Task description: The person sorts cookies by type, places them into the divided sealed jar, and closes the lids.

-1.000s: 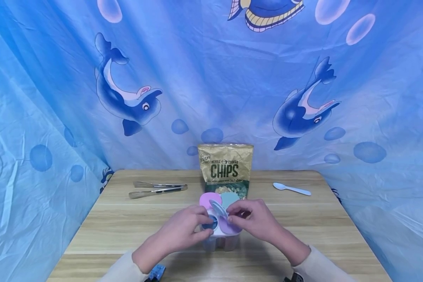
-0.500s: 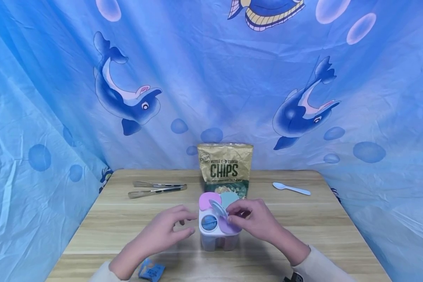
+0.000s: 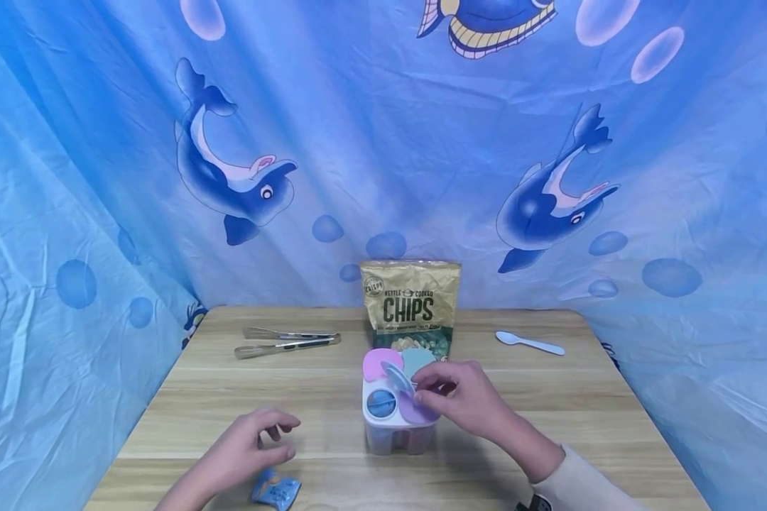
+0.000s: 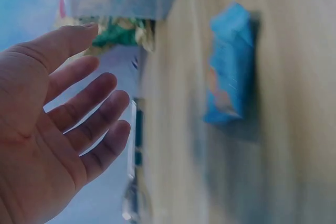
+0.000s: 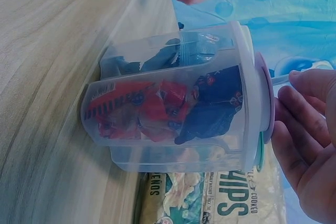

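Observation:
A clear storage box (image 3: 399,436) with a white top stands before me, its pink, green and purple lids down. My right hand (image 3: 463,397) pinches the raised pale blue lid (image 3: 396,376), its other fingers resting by the purple lid (image 5: 266,98). A blue wrapper shows through the uncovered round opening (image 3: 381,404). Red and dark packets (image 5: 157,106) lie inside the box in the right wrist view. My left hand (image 3: 246,447), fingers loosely bent and holding nothing, hovers left of the box, near a small blue snack packet (image 3: 276,491) on the table.
A chips bag (image 3: 410,305) stands right behind the box. Metal tongs (image 3: 287,344) lie at the table's back left and a white spoon (image 3: 529,342) at the back right. A blue sea-print curtain (image 3: 396,142) hangs behind the wooden table (image 3: 550,426).
My left hand has drawn back from the box's opening, moving left and toward me to the blue packet. The right hand stays at the raised lid.

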Available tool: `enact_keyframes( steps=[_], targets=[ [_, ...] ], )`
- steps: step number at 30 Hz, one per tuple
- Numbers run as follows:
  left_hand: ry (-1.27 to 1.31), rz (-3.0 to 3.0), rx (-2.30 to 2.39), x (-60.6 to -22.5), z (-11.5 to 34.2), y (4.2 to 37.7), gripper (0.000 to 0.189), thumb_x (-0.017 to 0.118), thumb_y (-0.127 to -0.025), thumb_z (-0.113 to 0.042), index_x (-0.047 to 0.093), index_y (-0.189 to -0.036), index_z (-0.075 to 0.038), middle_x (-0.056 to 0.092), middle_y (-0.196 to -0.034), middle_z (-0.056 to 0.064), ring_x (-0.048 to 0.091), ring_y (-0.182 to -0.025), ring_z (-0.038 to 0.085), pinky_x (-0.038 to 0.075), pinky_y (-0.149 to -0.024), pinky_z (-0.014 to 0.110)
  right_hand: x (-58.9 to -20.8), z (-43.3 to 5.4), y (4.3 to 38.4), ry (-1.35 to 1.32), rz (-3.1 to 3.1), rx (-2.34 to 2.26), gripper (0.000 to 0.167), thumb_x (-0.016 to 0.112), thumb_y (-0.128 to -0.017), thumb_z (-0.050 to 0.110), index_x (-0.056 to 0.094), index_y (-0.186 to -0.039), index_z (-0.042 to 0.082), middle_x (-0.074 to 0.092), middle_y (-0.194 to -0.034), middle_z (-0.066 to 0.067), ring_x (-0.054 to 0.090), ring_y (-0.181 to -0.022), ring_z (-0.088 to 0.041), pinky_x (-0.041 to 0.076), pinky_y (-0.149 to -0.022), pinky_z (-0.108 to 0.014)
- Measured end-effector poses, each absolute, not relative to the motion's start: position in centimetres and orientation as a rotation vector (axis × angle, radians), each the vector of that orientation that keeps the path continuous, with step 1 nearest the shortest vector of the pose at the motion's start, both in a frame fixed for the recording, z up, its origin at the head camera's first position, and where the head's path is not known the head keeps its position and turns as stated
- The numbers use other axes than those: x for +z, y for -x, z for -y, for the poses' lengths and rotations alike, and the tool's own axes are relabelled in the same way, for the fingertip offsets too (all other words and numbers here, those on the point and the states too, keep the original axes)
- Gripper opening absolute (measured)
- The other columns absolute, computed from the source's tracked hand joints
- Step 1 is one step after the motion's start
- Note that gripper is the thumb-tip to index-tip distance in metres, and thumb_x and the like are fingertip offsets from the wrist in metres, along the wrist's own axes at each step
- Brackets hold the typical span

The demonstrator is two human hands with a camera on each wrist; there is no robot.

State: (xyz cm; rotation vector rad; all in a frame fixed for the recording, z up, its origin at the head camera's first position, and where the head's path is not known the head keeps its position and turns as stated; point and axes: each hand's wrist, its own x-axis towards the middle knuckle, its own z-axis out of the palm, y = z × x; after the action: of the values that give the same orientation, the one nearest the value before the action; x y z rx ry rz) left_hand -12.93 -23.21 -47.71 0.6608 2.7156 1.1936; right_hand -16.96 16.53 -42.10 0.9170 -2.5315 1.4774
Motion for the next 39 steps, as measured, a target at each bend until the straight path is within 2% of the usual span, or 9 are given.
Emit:
enact_keyframes(
  steps=[6, 14, 23, 29, 32, 39],
  targets=[
    [-0.556, -2.598, 1.166, -49.8, 25.3, 12.3, 0.042, 0.081, -0.088, -0.026, 0.069, -0.123, -0.006, 0.069, -0.111, 0.005, 0.063, -0.092, 0.012, 0.053, -0.075, 0.028, -42.2, -16.5, 16.9, -0.908, 2.533, 1.477, 0.018, 0.081, -0.087, 0.013, 0.078, -0.104, 0.016, 0.078, -0.091, 0.003, 0.071, -0.077, -0.007, 0.06, -0.066, -0.029],
    [-0.482, -2.394, 1.238, -51.8, 26.6, 12.0, 0.045, 0.081, -0.088, -0.02, 0.066, -0.125, -0.001, 0.067, -0.115, 0.009, 0.056, -0.091, 0.008, 0.05, -0.075, 0.024, -42.4, -16.4, 16.9, -0.924, 2.531, 1.458, 0.02, 0.08, -0.086, 0.01, 0.08, -0.104, 0.019, 0.078, -0.092, 0.005, 0.072, -0.078, -0.006, 0.061, -0.066, -0.029],
    [-0.439, -2.4, 1.125, -52.3, 26.4, 12.2, 0.036, 0.082, -0.087, -0.024, 0.07, -0.119, -0.011, 0.068, -0.115, 0.002, 0.062, -0.101, 0.012, 0.051, -0.082, 0.021, -42.4, -16.5, 16.9, -0.94, 2.509, 1.444, 0.023, 0.08, -0.086, 0.009, 0.079, -0.107, 0.017, 0.079, -0.093, 0.005, 0.071, -0.077, -0.005, 0.061, -0.066, -0.029],
    [-0.463, -2.454, 1.087, -52.6, 26.2, 12.2, 0.029, 0.084, -0.084, -0.024, 0.075, -0.109, -0.013, 0.065, -0.103, 0.0, 0.057, -0.089, 0.005, 0.048, -0.077, 0.02, -42.4, -16.5, 17.0, -0.935, 2.52, 1.443, 0.022, 0.079, -0.087, 0.01, 0.079, -0.108, 0.017, 0.078, -0.093, 0.005, 0.072, -0.078, -0.006, 0.061, -0.066, -0.029],
    [-0.452, -2.449, 1.1, -52.5, 26.1, 12.2, 0.025, 0.084, -0.083, -0.024, 0.076, -0.104, -0.013, 0.064, -0.098, 0.0, 0.055, -0.085, 0.005, 0.046, -0.074, 0.02, -42.4, -16.5, 17.0, -0.929, 2.528, 1.443, 0.021, 0.08, -0.087, 0.011, 0.079, -0.108, 0.018, 0.079, -0.093, 0.005, 0.072, -0.078, -0.006, 0.061, -0.066, -0.029],
    [-0.435, -2.477, 1.103, -52.3, 25.9, 12.1, 0.022, 0.083, -0.085, -0.025, 0.074, -0.102, -0.014, 0.063, -0.096, -0.002, 0.055, -0.083, 0.004, 0.046, -0.072, 0.021, -42.3, -16.4, 16.9, -0.913, 2.541, 1.45, 0.022, 0.08, -0.087, 0.011, 0.079, -0.107, 0.019, 0.078, -0.093, 0.006, 0.072, -0.078, -0.006, 0.061, -0.066, -0.028]
  ],
)
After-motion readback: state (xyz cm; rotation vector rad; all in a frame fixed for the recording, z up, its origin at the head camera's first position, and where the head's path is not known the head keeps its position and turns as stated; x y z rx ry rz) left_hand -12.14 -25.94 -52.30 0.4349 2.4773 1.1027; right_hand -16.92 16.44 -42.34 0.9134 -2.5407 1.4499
